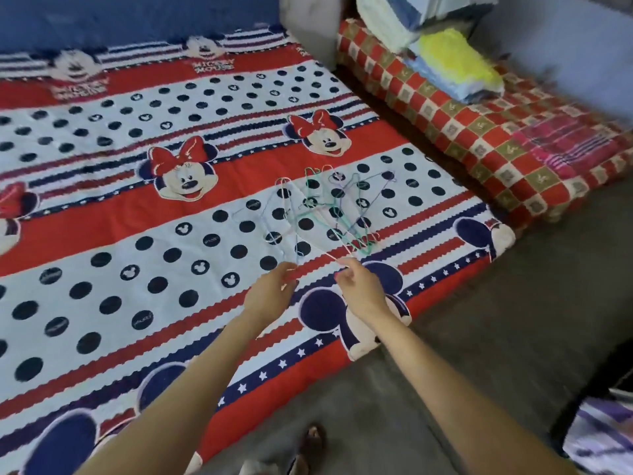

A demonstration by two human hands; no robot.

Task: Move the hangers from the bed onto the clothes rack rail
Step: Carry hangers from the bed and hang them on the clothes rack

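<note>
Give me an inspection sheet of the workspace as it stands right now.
Surface: bed with a red, white and navy cartoon-print sheet.
Job's things: hangers, thin wire ones in a loose tangle near the bed's edge; the clothes rack rail is not in view.
Clutter: folded laundry stacked on a checked mattress beside the bed.
Hands: left hand and right hand both at the tangle's near end, fingers curled on wire.
Cables: nothing seen.
Surroundings: grey floor, blue wall.

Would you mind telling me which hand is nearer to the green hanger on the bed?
Right. The right hand sits just below the green hanger, at its near end; the left hand is further off, down to its left.
</note>
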